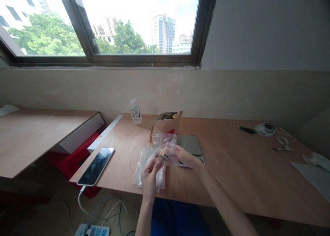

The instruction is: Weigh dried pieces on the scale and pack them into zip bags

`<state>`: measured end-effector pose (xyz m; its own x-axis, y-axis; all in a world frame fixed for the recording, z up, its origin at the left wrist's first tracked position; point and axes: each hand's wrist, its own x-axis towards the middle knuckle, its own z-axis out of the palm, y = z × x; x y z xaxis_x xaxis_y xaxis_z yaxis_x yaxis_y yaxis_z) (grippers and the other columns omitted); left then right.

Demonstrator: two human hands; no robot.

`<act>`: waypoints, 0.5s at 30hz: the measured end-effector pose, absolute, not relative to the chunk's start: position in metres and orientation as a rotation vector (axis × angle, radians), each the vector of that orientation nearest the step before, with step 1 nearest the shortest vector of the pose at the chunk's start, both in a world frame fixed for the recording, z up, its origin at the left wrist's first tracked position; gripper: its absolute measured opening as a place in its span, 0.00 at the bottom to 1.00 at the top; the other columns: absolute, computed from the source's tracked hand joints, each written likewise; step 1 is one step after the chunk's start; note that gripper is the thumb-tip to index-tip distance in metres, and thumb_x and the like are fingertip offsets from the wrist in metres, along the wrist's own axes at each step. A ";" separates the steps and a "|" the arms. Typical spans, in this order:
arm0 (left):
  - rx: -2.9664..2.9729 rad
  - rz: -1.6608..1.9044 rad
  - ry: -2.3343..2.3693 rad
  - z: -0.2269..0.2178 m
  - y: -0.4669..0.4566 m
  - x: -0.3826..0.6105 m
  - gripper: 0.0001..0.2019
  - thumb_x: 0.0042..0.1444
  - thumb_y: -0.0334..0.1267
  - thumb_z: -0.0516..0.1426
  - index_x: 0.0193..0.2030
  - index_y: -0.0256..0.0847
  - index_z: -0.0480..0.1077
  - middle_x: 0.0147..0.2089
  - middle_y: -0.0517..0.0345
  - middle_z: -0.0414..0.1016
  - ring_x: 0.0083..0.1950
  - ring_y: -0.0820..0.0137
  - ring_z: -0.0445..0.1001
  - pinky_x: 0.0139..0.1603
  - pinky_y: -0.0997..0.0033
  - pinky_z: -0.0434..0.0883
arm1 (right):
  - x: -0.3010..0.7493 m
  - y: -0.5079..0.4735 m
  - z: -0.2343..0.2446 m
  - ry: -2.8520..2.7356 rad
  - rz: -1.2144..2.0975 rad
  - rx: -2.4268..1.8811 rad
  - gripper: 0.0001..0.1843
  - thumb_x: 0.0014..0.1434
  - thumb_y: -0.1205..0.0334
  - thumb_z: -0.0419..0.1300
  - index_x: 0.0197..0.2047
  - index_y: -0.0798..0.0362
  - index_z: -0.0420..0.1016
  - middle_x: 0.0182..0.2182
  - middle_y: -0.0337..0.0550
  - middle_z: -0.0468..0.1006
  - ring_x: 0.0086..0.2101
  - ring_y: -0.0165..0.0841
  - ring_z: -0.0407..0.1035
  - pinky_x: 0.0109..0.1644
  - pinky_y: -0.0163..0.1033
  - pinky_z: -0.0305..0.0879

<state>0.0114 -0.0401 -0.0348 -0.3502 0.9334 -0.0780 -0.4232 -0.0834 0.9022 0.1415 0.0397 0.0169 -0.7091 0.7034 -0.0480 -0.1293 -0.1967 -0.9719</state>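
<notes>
My left hand [151,170] is closed in a pinch at a small clump of brown, dried-looking pieces [162,157]; their exact kind is unclear. A clear plastic bag [165,139] hangs around and above this clump. My right hand [183,155] grips the bag from the right, its fingertips partly veiled by the film. Whether the pieces sit inside the bag or at its mouth, I cannot tell. Beneath my hands, more clear plastic bags [144,164] lie on the table. Just behind stands an open brown paper bag [165,126] with dark contents. A flat scale [189,145] is partly hidden by my right hand.
A phone [96,167] with a white cable lies at the table's left edge. At the back are a water bottle [135,112], a screwdriver [244,129] and a white camera-like device [265,128]. White paper [313,179] lies far right; a power strip [92,230] is below.
</notes>
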 end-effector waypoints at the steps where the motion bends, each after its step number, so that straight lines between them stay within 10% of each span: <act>1: 0.668 1.652 1.121 -0.035 -0.040 0.011 0.22 0.47 0.41 0.63 0.50 0.38 0.72 0.48 0.49 0.76 0.52 0.58 0.72 0.54 0.59 0.68 | 0.140 0.040 0.013 -1.507 1.928 -0.692 0.21 0.51 0.45 0.61 0.38 0.55 0.69 0.31 0.39 0.71 0.30 0.27 0.66 0.37 0.34 0.63; 15: 0.593 1.760 1.202 -0.042 -0.039 0.009 0.18 0.45 0.40 0.64 0.43 0.36 0.73 0.43 0.51 0.78 0.47 0.63 0.74 0.50 0.66 0.69 | 0.144 0.042 0.013 -1.679 1.734 -0.952 0.21 0.48 0.44 0.62 0.34 0.55 0.71 0.28 0.38 0.71 0.26 0.27 0.63 0.29 0.32 0.58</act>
<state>0.0095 -0.0389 -0.0424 -0.4839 0.8700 -0.0944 -0.4046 -0.1267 0.9057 0.1436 0.0422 0.0130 -0.6044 0.7879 -0.1177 0.0924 -0.0775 -0.9927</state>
